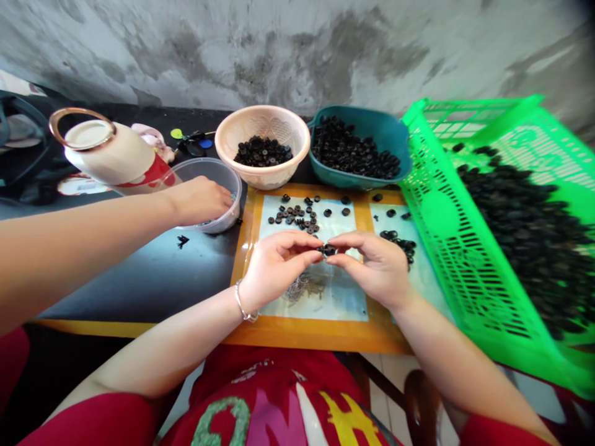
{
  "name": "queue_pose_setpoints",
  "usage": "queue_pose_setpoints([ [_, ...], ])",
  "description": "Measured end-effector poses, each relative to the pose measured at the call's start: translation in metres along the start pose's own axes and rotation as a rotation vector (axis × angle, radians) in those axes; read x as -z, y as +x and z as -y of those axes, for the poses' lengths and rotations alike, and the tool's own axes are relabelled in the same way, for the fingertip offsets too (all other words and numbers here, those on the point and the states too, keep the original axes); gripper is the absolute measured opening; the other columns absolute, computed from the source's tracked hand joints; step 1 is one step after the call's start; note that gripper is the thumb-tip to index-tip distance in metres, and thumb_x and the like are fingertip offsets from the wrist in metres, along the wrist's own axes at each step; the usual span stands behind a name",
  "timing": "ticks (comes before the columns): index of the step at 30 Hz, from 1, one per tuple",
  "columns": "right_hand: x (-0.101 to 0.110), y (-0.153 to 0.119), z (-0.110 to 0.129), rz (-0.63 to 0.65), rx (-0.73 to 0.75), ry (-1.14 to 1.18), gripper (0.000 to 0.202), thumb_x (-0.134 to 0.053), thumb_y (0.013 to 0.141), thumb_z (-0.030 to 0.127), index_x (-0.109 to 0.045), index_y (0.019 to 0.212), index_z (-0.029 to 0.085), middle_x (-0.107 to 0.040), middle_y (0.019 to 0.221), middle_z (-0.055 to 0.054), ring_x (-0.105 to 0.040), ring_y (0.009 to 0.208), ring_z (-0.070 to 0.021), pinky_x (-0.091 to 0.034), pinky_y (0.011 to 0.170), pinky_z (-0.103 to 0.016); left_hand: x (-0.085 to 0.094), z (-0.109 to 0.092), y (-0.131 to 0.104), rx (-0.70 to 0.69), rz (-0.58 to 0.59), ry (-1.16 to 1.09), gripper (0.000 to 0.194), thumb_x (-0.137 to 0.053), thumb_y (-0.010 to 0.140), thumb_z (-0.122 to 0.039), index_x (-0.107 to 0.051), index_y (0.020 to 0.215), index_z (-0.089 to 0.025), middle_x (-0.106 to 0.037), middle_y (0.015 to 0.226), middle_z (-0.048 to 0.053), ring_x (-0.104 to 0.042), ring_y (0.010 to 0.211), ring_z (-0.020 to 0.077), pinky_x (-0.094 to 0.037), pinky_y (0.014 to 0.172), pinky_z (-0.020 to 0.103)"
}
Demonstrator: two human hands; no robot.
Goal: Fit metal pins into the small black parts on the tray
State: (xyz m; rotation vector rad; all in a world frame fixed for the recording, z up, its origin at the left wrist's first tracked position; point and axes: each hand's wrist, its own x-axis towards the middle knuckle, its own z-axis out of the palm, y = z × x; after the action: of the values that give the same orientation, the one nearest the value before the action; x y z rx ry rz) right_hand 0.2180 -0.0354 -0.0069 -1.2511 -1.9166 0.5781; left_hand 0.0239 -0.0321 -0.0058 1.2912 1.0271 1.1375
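Observation:
Between the fingertips of my left hand (pixel 279 263) and my right hand (pixel 379 263) is a small black plastic part (pixel 329 249), pinched from both sides above the mat. Fingers cover much of it, so its exact kind is unclear. Just beyond my hands lie several small black round pieces (pixel 290 215) with center holes. A heap of thin metal pins (pixel 302 288) rests below my hands on the pale sheet (pixel 344 297). More black rings (pixel 397 241) lie to the right of my right hand.
Another person's hand (pixel 204 199) reaches into a clear tub (pixel 232 220) at left. Behind stand a pink basket (pixel 227 145) and a teal basin (pixel 362 179), both holding black parts. A large green crate (pixel 446 248) of black pieces fills the right. A white flask (pixel 109 152) stands far left.

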Motion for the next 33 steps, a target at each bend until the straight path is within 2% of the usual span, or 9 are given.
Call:
queue_pose_setpoints([
  [6, -0.001, 0.001, 0.000, 0.003, 0.008, -0.011, 0.024, -0.069, 0.085, 0.048, -0.074, 0.095, 0.027, -0.075, 0.086, -0.003, -0.070, 0.076, -0.0208, -0.057, 0.073, -0.033, 0.000, 0.001, 0.000, -0.034, 0.003, 0.012, 0.011, -0.074, 0.074, -0.015, -0.076, 0.084, -0.017, -0.074, 0.088, 0.006, -0.069, 0.084, 0.0183, -0.058, 0.075, 0.029],
  [16, -0.003, 0.003, -0.001, -0.017, 0.106, 0.079, 0.016, -0.074, 0.084, 0.035, -0.072, 0.093, 0.023, -0.075, 0.082, 0.000, -0.070, 0.071, -0.0155, -0.057, 0.067, -0.026, 0.000, 0.001, 0.000, -0.035, 0.008, 0.002, 0.011, -0.075, 0.073, -0.016, -0.076, 0.084, -0.016, -0.074, 0.087, 0.007, -0.069, 0.081, 0.0171, -0.058, 0.073, 0.027],
  [23, -0.005, 0.003, 0.000, -0.018, 0.093, 0.137, 0.015, -0.075, 0.083, 0.032, -0.072, 0.094, 0.023, -0.076, 0.085, 0.000, -0.071, 0.071, -0.0156, -0.058, 0.069, -0.027, -0.001, -0.001, -0.001, 0.160, 0.004, -0.158, 0.017, -0.078, 0.070, -0.017, -0.074, 0.086, -0.014, -0.075, 0.075, 0.004, -0.071, 0.068, 0.0163, -0.061, 0.068, 0.029],
  [26, -0.007, 0.002, 0.001, -0.008, 0.046, 0.219, 0.015, -0.076, 0.082, 0.031, -0.071, 0.093, 0.023, -0.075, 0.080, 0.000, -0.070, 0.066, -0.0146, -0.058, 0.064, -0.026, -0.001, 0.000, 0.000, 0.219, 0.018, -0.245, 0.016, -0.079, 0.069, -0.018, -0.074, 0.083, -0.013, -0.074, 0.068, 0.003, -0.070, 0.062, 0.0154, -0.061, 0.064, 0.027],
  [33, -0.012, 0.004, 0.004, 0.066, -0.184, 0.524, 0.022, -0.081, 0.075, 0.033, -0.070, 0.090, 0.021, -0.075, 0.078, -0.001, -0.072, 0.066, -0.0158, -0.060, 0.060, -0.025, 0.000, 0.004, 0.004, 0.275, 0.036, -0.349, 0.017, -0.081, 0.068, -0.024, -0.076, 0.079, -0.012, -0.073, 0.065, 0.004, -0.068, 0.057, 0.0125, -0.059, 0.060, 0.024],
])
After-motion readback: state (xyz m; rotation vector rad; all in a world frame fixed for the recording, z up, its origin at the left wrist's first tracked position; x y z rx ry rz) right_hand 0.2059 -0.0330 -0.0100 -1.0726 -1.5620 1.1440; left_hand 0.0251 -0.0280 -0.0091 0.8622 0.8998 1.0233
